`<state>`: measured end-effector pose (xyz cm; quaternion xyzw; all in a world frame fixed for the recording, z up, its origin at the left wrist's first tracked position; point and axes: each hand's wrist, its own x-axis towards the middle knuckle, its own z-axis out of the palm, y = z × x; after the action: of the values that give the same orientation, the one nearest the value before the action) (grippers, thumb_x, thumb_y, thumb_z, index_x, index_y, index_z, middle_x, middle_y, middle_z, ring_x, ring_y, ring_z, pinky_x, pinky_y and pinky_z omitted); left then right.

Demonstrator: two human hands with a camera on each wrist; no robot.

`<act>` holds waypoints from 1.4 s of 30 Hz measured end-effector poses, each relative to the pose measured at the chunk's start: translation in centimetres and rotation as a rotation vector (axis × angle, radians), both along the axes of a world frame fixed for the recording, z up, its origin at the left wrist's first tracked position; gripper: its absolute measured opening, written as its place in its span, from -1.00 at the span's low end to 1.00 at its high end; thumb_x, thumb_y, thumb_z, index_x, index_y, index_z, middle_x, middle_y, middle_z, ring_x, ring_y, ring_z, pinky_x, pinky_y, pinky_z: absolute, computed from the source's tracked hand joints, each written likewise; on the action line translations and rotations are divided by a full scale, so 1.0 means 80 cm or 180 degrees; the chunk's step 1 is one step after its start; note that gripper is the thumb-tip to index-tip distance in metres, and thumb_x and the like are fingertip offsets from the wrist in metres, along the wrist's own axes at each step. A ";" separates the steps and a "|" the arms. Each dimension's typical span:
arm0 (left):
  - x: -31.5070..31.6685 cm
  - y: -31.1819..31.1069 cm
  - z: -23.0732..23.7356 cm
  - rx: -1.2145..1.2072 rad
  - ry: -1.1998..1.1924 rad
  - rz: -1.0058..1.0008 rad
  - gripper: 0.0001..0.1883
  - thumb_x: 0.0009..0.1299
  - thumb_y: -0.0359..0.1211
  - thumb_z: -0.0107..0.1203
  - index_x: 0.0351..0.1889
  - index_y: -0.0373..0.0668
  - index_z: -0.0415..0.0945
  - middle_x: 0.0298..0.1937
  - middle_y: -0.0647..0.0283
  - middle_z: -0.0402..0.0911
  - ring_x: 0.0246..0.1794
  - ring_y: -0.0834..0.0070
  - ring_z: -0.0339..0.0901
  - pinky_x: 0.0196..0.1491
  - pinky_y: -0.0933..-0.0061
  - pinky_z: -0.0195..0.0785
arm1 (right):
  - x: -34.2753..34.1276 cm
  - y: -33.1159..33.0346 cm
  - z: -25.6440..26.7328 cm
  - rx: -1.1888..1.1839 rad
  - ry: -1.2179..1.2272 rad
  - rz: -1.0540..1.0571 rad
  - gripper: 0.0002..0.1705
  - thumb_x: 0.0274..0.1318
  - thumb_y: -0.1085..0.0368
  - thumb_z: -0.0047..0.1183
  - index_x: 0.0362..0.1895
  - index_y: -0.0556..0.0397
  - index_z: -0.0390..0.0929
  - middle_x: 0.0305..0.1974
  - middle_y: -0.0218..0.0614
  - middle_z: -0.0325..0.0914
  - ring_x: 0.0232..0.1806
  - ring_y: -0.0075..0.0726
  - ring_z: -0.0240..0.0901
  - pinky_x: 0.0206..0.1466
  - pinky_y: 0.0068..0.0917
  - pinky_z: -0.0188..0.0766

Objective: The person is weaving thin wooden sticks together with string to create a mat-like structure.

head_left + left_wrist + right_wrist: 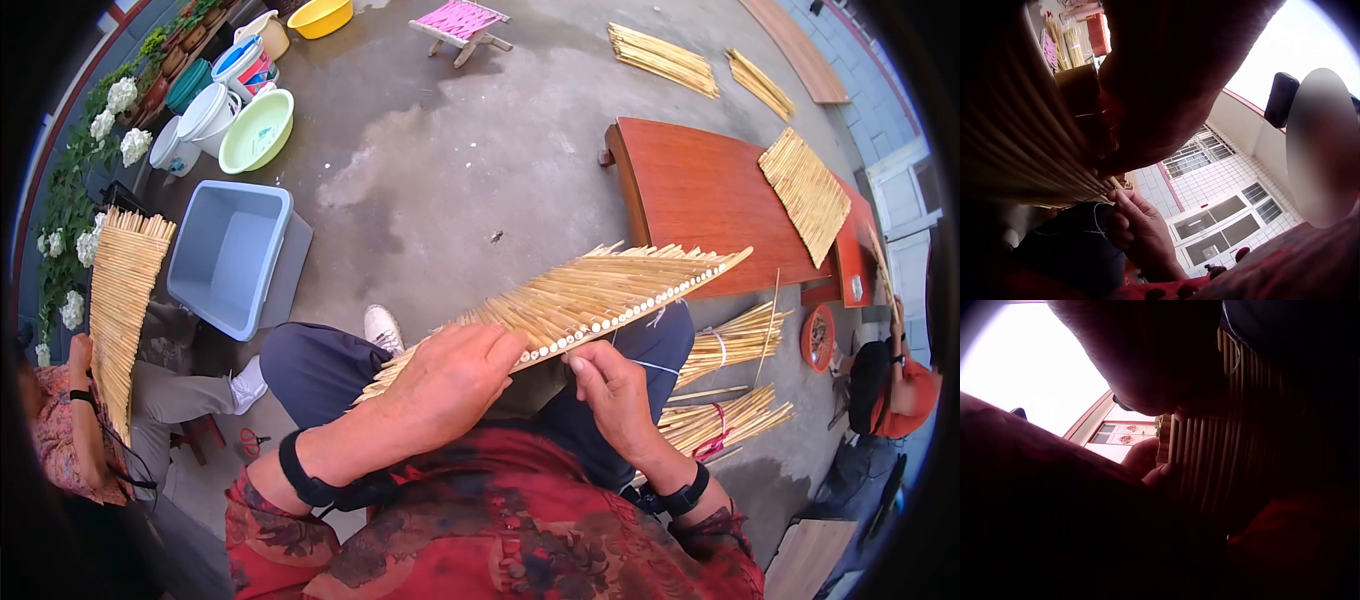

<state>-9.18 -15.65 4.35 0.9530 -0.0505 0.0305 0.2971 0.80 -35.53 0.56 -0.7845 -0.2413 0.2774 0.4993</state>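
At far left a seated person (85,420) in a patterned top holds up a mat of stalks (128,310), white flowers (122,95) behind. Red-handled scissors (252,440) lie on the floor near that person's feet. Buckets (205,115) and a green basin (258,130) crowd the back, and here's a blue-grey tub (285,265), standing in front of them. Further along, a stool (460,20) with a pink seat.

Now the centre: the work mat (590,290) slants across the wearer's knees, its row of pale cut ends facing the wearer's body. The left hand (455,365) lies over it, fingers clamped on the mat near that edge; the right wrist view, very dark, shows fingertips at the stalks. Just beside, under the edge, comes the right hand (612,392), thumb and forefinger together, pinching a white thread (645,364) that trails over the knee. Whether those fingertips also hold a needle, one cannot tell.

On to the right: tied bundles (735,340) of stalks lie by the knee, below a red table (690,190) carrying a third mat (805,195). Loose stalks (665,60) lie behind it. Beyond the bundles sits a red bowl (804,340), and at far right another person (905,400) in red.
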 end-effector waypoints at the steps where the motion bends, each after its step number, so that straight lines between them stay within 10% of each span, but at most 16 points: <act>1: -0.005 0.000 -0.001 -0.0033 0.0028 0.0008 -0.53 0.11 -0.49 0.24 0.02 -0.25 0.40 -0.19 0.10 0.54 -0.19 0.15 0.53 -0.20 0.25 0.40 | -0.005 -0.003 -0.001 0.0032 0.0025 -0.0025 -0.89 0.27 0.37 0.02 -0.20 0.14 0.54 -0.57 -0.38 0.47 -0.56 -0.58 0.38 -0.47 -0.56 0.34; 21: -0.019 -0.014 -0.006 0.0077 -0.0482 -0.0634 -0.59 0.13 -0.41 0.06 -0.05 -0.44 0.44 -0.15 0.04 0.51 -0.19 0.26 0.54 -0.21 0.35 0.42 | -0.014 -0.032 0.026 -0.0191 0.0774 -0.0085 -0.87 0.30 0.38 0.01 -0.19 0.16 0.56 -0.46 -0.45 0.48 -0.52 -0.71 0.31 -0.47 -0.67 0.26; 42: 0.021 -0.020 -0.010 0.0552 -0.0474 0.0075 -0.55 0.16 -0.49 0.00 0.07 -0.38 0.40 -0.15 0.08 0.52 -0.20 0.23 0.51 -0.12 0.29 0.35 | 0.031 0.013 0.024 0.0136 0.1917 0.0066 -0.81 0.34 0.32 -0.09 -0.11 0.09 0.56 -0.58 -0.53 0.38 -0.68 -0.75 0.15 -0.65 -0.74 0.09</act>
<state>-7.50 -17.26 3.52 0.9708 -0.0636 0.1003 0.2085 3.27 -34.48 2.46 -0.6538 -0.0960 0.4975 0.5619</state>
